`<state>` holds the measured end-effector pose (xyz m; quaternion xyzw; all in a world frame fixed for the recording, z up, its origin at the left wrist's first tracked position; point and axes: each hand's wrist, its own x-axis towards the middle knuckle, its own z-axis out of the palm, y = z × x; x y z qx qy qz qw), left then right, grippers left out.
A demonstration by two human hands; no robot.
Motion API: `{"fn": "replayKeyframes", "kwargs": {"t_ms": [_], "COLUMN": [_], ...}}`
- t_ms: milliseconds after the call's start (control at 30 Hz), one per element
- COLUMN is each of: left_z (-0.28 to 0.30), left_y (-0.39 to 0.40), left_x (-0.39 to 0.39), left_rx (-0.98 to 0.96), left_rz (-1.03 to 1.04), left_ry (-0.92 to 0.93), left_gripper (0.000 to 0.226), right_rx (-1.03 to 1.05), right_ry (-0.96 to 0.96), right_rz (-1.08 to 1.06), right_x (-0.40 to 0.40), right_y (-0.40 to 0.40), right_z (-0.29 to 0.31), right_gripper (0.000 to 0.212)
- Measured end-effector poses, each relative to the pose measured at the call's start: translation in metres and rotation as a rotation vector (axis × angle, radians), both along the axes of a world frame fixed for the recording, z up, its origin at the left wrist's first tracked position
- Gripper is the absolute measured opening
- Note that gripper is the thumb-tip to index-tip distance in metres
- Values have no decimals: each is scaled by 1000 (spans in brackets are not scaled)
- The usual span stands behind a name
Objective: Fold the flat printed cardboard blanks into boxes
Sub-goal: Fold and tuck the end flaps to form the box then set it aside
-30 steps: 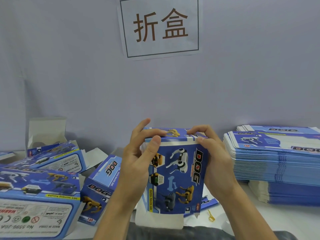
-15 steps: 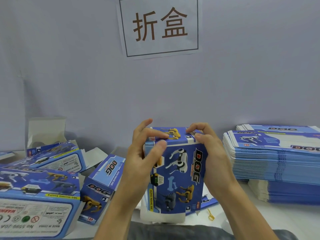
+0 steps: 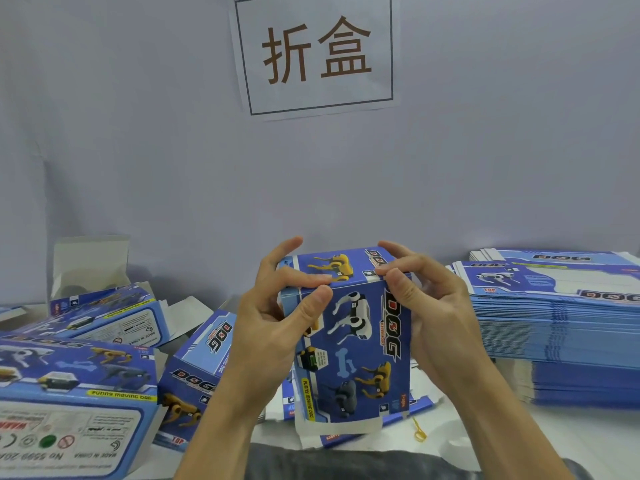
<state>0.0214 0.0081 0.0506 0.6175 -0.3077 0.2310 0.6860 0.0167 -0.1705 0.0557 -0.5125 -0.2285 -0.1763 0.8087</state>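
I hold a blue printed box upright at the centre, with dog pictures and "DOG" lettering on its front. My left hand grips its upper left edge, thumb on the front and a finger across the folded top flap. My right hand holds the upper right corner, thumb and fingertips pinching the top flap edge. A white flap hangs loose at the box's bottom. A tall stack of flat blue blanks lies to the right.
Several folded boxes lie on the white table at the left, one with an upright open flap. Another box leans just left of my forearm. A small yellow loop lies on the table. A paper sign hangs on the wall.
The top flap has been pressed down flatter onto the box. My left thumb slid up to the top edge, and my right fingers shifted to the upper right corner.
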Motion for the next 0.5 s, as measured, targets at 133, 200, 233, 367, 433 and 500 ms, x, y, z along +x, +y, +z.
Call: {"fn": "replayKeyframes", "kwargs": {"t_ms": [133,200,233,367,433,500], "left_z": [0,1,2,3,1,-1], "left_y": [1,0,1,9,14,16], "left_x": [0,0,1,9,13,17], "left_rx": [31,58,85,68,-23,-210], "left_rz": [26,57,80,216,332,382], "left_ry": [4,14,21,37,11,-16], "left_gripper": [13,24,35,69,69,64], "right_rx": [16,21,8,-76,-76,-95], "right_ry": [12,10,0,-87,-95,-112], "right_rz": [-5,-16,-52,-291,-374,-543], "right_x": [4,6,7,9,11,14], "right_y": [-2,-2,-1,8,12,14], "right_z": [-3,-4,-5,-6,-8,-12], "right_gripper": [14,13,13,26,29,20]}}
